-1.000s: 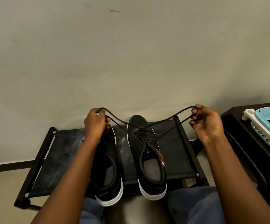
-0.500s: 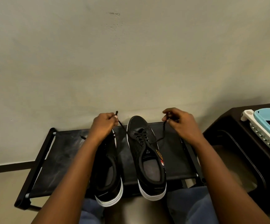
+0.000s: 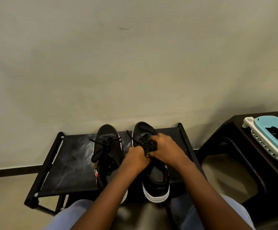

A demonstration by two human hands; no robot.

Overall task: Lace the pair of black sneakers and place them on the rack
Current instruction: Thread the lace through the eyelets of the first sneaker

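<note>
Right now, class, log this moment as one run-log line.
stage: lacing | left hand: gripping lace of right sneaker | right hand: same lace | left sneaker: laced | both on rack

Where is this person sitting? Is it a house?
Probably a home, maybe near an entryway or laundry spot, though I can't be sure. A low black shoe rack stands against a plain wall, two black sneakers sit on it, and a blue and white basket rests on dark furniture beside it.
</note>
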